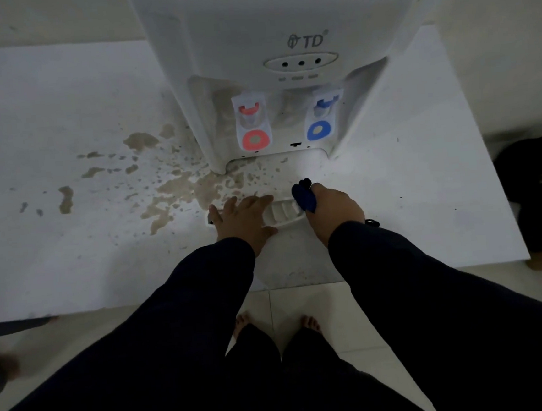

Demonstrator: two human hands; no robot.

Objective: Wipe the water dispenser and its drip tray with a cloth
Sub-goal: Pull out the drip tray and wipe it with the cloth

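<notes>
Item: drip tray (280, 216). White slatted plastic, lying on the counter (58, 109) directly under both my hands, drawn forward of the dispenser's base. Judged light and stiff, likely to skid on the smooth top. Best taken by the front rim or pinned flat, not by the thin slats.

Item: cloth (305, 197). Dark blue, soft, bunched. Pinched in the curled fingers of my right hand (335, 206) at the tray's right end, touching the slats.

Item: left hand (243, 221). Fingers straight and slightly spread, laid flat on the tray's left half, gripping nothing.

Item: water dispenser (281, 40). White, upright, just beyond my fingertips. Heavy by the look, not one to shift. Red tap (252, 121) beyond my left fingers, blue tap (320, 112) beyond my right.

Item: brown spill (176, 187). Splashes and puddles on the counter, outward from my left fingers, running up to the tray's far left corner.
</notes>
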